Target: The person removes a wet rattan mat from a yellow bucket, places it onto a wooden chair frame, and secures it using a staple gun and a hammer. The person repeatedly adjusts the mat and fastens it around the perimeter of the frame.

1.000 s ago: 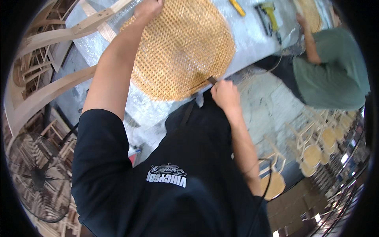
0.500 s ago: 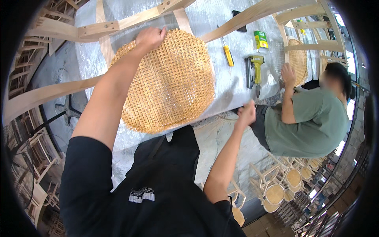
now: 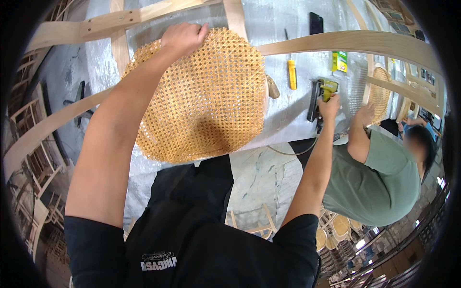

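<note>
A rounded sheet of woven cane webbing (image 3: 206, 91) lies across a pale wooden chair frame (image 3: 113, 21) in front of me. My left hand (image 3: 185, 38) is closed at the far edge of the cane, its fingers curled and pressing there. Off to the right, my right hand (image 3: 330, 106) grips the handle of a yellow-green and black staple gun (image 3: 314, 98) that lies on the plastic-covered table (image 3: 283, 113). A hose trails from the gun's near end.
A yellow-handled screwdriver (image 3: 292, 74), a green and yellow box (image 3: 339, 61) and a black phone (image 3: 316, 23) lie beyond the staple gun. A co-worker in a green shirt (image 3: 379, 177) works at another cane piece (image 3: 380, 93) on the right. A curved wooden rail (image 3: 355, 42) crosses above the tools.
My right hand has moved up and right from the table edge onto the staple gun and closed round its handle. The left hand stays at the cane's far edge. My view has shifted.
</note>
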